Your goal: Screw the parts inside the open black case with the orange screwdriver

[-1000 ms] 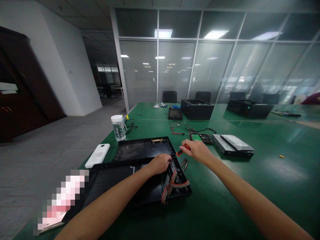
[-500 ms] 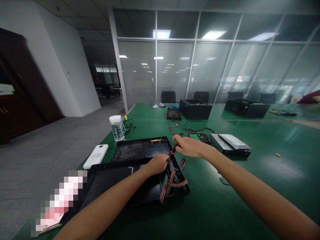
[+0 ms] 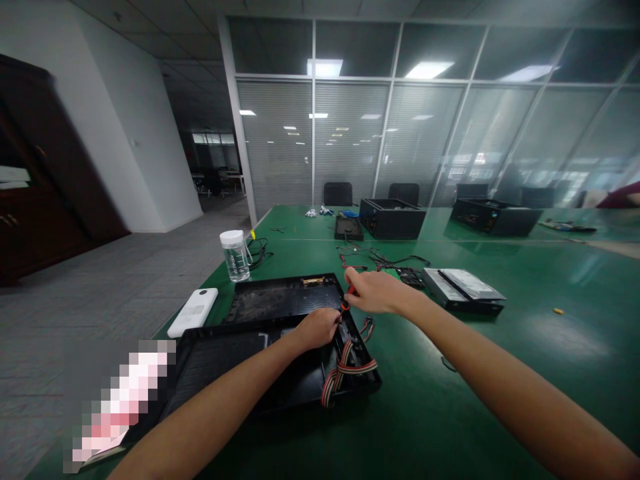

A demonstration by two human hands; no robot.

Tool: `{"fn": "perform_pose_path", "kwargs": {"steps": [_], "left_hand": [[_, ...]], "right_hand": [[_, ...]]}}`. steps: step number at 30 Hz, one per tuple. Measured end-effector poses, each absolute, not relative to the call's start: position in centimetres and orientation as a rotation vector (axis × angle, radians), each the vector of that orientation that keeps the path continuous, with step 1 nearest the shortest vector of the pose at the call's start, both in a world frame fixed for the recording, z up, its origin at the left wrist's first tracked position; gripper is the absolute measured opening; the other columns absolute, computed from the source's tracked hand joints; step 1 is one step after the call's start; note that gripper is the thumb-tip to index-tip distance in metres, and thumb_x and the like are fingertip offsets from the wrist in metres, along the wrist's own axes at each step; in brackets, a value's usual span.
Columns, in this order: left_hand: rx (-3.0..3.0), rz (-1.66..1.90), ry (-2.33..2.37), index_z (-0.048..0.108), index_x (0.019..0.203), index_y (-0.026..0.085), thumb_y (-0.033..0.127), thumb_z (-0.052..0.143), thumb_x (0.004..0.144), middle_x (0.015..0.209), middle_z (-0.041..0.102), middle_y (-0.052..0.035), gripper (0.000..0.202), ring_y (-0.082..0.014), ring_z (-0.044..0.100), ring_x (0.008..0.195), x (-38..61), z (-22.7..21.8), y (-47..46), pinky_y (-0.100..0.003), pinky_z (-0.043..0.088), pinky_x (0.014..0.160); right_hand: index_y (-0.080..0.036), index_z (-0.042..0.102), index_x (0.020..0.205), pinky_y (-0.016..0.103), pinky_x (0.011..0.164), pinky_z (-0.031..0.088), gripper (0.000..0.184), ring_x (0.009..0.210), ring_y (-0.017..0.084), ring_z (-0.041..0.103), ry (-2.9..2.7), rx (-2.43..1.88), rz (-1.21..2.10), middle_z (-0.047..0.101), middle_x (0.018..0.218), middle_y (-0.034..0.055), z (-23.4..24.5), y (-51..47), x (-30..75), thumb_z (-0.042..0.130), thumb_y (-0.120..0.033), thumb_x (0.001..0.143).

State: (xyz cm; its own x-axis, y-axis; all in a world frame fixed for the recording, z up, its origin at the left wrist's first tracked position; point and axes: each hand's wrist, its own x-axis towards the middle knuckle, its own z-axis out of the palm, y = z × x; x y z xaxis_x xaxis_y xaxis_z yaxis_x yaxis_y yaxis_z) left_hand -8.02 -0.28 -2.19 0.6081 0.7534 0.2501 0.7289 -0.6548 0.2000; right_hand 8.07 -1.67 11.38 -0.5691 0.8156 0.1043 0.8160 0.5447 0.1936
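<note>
My right hand (image 3: 373, 291) is wrapped round the red and black handle of a screwdriver (image 3: 345, 306), which points down at the right part of a black open casing (image 3: 295, 392). At the lower end of the screwdriver, the fingers of my left hand (image 3: 320, 327) are pinched together; what lies between them is hidden. Ribbon-like red, white and black cables (image 3: 345, 367) hang over the casing's near right corner. Behind it lies a flat black panel (image 3: 280, 298) with a brass-coloured strip (image 3: 313, 282) on it.
A water bottle (image 3: 235, 257) and a white device (image 3: 193, 313) stand at left. To the right are a silver and black drive (image 3: 465, 291), a circuit board (image 3: 407, 276) and loose cables (image 3: 395, 259). Two black computer cases (image 3: 393, 220) sit farther back on the green table (image 3: 550, 373).
My right hand has tilted slightly on the screwdriver handle. The left hand keeps its pinch in the same spot, and the casing has not moved on the table.
</note>
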Motion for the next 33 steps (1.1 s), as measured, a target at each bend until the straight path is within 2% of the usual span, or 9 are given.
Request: {"fn": "perform_pose_path", "kwargs": {"steps": [6,10,14,18,22,25,28,30,33], "left_hand": [[2.774,0.492,1.261,0.053,0.088,0.016,0.012,0.042,0.082,0.087,0.06,-0.0053,0.014,-0.0174,0.056,0.083,-8.1,-2.2,-0.3,-0.027,0.043,0.077],[2.848,0.497,1.201,0.052,0.093,0.016,0.012,0.041,0.084,0.092,0.059,-0.0057,0.015,-0.0172,0.054,0.086,-8.2,-2.5,-0.3,-0.027,0.043,0.081],[2.89,0.499,1.18,0.053,0.097,0.015,0.012,0.04,0.086,0.093,0.059,-0.0063,0.017,-0.0166,0.054,0.089,-8.3,-2.8,-0.2,-0.027,0.042,0.085],[2.903,0.583,1.106,0.059,0.096,0.015,0.016,0.04,0.089,0.095,0.062,-0.0064,0.02,-0.016,0.055,0.092,-9.2,-1.0,0.1,-0.026,0.041,0.087],[2.815,0.419,1.147,0.065,0.087,0.016,0.018,0.051,0.083,0.087,0.067,-0.0033,0.015,-0.0138,0.06,0.082,-11.1,2.2,0.3,-0.022,0.043,0.078],[2.757,0.075,1.22,0.068,0.075,0.017,0.018,0.061,0.075,0.073,0.068,-0.0015,0.007,-0.0137,0.061,0.069,-12.7,2.9,-0.3,-0.02,0.043,0.066],[2.727,-0.05,1.277,0.069,0.073,0.018,0.02,0.064,0.072,0.071,0.068,-0.002,0.005,-0.0147,0.061,0.068,-13.9,2.1,-1.5,-0.02,0.042,0.062],[2.72,-0.027,1.237,0.069,0.078,0.019,0.026,0.062,0.077,0.075,0.069,-0.0022,0.01,-0.0146,0.062,0.071,-14.6,1.7,-2.3,-0.02,0.042,0.065],[2.728,0.054,1.192,0.068,0.086,0.021,0.035,0.048,0.087,0.081,0.069,-0.0023,0.025,-0.014,0.062,0.076,-15.5,2.2,-2.8,-0.02,0.041,0.071]], "right_hand": [[-0.016,0.063,0.071,0.029,0.064,0.038,0.057,0.074,0.022,0.061,-2.584,-1.582,-0.257,0.065,0.073,0.0127,9.7,-0.4,11.0,0.026,-0.058,0.086],[-0.019,0.05,0.058,0.023,0.048,0.033,0.05,0.048,0.012,0.047,-2.23,-1.429,0.466,0.049,0.051,-0.0005,4.4,0.8,16.9,0.036,-0.061,0.081],[-0.02,0.042,0.061,0.019,0.034,0.027,0.044,0.035,0.006,0.03,-1.336,-1.201,1.214,0.035,0.045,-0.0077,-2.1,1.3,22.6,0.044,-0.06,0.079],[-0.019,0.054,0.079,0.018,0.044,0.044,0.022,0.047,0.006,0.048,-0.87,-0.974,1.415,0.055,0.065,-0.0021,-4.1,1.3,24.5,0.062,-0.039,0.075],[-0.021,0.056,0.086,0.025,0.067,0.051,0.025,0.067,0.01,0.056,-0.949,-0.81,1.431,0.058,0.081,-0.0011,-3.3,0.8,23.4,0.071,-0.026,0.067],[-0.019,0.048,0.068,0.023,0.059,0.046,0.023,0.058,0.009,0.05,-1.247,-0.861,1.26,0.05,0.067,-0.0042,-2.7,-0.2,22.0,0.067,-0.032,0.07],[-0.019,0.045,0.063,0.025,0.053,0.043,0.036,0.051,0.01,0.045,-1.698,-1.039,0.988,0.045,0.057,-0.0025,-1.4,-2.4,19.9,0.041,-0.046,0.087],[-0.018,0.05,0.068,0.027,0.057,0.044,0.041,0.056,0.012,0.05,-2.043,-1.052,0.802,0.052,0.066,0.0018,-0.2,-5.0,18.2,0.03,-0.046,0.09],[-0.019,0.058,0.084,0.029,0.069,0.045,0.023,0.075,0.016,0.058,-2.586,-0.896,0.43,0.058,0.091,0.0056,0.8,-9.7,15.4,0.044,-0.037,0.086]]}}
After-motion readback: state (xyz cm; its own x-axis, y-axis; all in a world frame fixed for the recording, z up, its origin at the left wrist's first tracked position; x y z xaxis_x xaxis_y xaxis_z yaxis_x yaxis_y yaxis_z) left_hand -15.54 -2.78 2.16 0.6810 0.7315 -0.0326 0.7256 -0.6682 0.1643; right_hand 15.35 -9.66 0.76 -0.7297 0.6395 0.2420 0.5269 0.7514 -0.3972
